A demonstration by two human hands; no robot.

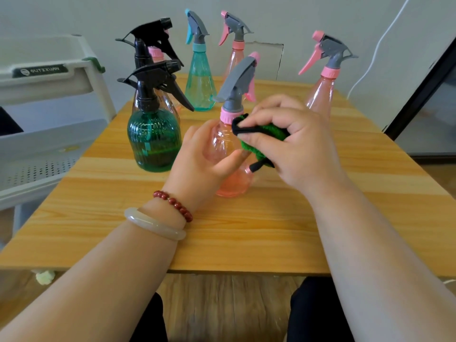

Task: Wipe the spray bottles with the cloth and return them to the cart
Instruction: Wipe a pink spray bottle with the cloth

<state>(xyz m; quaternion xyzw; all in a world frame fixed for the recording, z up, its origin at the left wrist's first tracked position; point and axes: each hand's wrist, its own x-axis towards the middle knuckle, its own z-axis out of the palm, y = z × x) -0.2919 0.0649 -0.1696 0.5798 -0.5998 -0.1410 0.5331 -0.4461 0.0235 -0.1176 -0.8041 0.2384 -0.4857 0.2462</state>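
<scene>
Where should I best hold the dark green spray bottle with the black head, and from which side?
Grip the narrow black neck of the dark green spray bottle, probably from its near left side: it stands upright, its trigger juts right, and another black-headed bottle stands close behind.

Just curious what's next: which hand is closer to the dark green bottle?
Left. The left hand holds the pink bottle just beside the green bottle; the right hand, gripping the cloth, is farther right.
</scene>
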